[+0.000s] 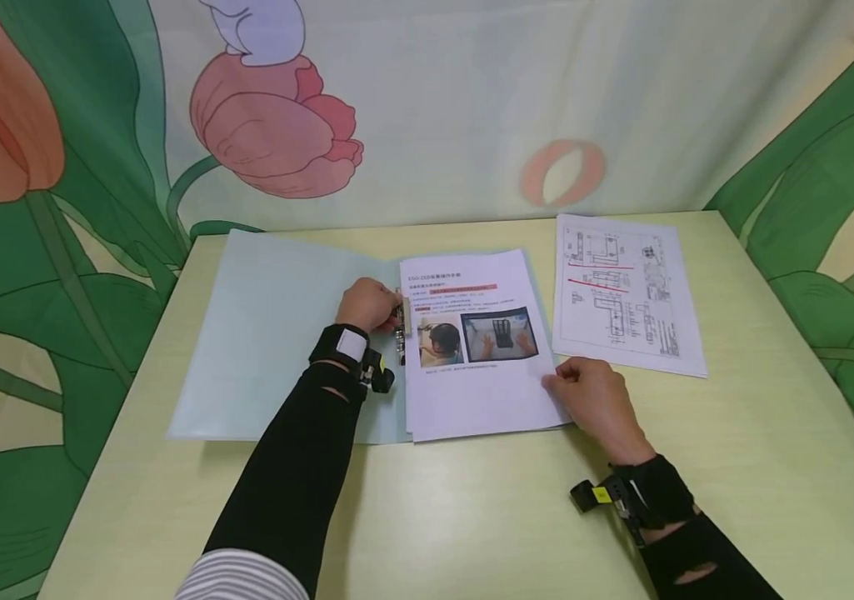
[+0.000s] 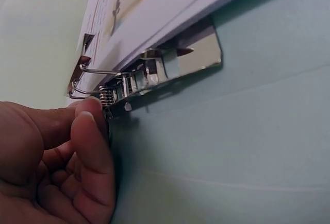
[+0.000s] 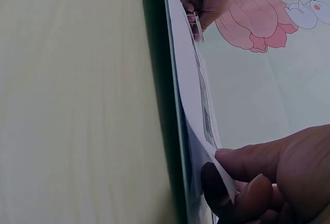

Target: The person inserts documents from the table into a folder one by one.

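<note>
A pale blue folder lies spread out on the table, with a metal spring clip along its middle. Printed sheets with text and two photos lie on its right side, their left edge at the clip. My left hand pinches the clip's end beside its coil, thumb against finger, as the left wrist view shows. At the lower right corner of the sheets, my right hand pinches paper between thumb and fingers. In the right wrist view that paper corner bends up off the folder.
Right of the folder lies a separate sheet with line drawings and red lines. The pale wooden table ends at the back against a curtain printed with flowers. Black camera bands sit on both wrists.
</note>
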A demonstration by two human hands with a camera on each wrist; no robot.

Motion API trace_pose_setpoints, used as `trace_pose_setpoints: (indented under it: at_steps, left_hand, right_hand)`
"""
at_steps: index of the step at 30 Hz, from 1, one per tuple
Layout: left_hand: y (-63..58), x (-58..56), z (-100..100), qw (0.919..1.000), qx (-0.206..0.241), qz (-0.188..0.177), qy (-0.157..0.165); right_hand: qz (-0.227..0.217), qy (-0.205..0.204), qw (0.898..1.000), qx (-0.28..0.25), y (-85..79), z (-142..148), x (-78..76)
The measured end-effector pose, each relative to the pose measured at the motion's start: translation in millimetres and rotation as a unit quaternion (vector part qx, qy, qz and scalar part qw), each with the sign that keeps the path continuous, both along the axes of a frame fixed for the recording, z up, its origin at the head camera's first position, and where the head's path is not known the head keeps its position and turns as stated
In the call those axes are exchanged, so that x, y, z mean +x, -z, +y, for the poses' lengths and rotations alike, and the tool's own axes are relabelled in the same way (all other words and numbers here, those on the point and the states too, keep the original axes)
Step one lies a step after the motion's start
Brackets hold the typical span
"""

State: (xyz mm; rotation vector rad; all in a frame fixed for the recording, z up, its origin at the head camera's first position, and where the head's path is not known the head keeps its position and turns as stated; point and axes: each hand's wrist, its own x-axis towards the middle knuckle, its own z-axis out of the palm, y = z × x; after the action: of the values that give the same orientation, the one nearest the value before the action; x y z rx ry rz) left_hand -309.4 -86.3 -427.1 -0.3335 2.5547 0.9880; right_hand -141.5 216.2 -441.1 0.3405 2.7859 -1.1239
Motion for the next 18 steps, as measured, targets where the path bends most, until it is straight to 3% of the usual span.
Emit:
trace_pose_setpoints:
  at_steps: [18]
  left_hand:
    - [2.4,1.6,3.2,0.9999,0.004,0.008,-0.012]
  right_hand:
    - [0.009,-0.001,1.000,-0.014,-6.3,-3.5,0.4]
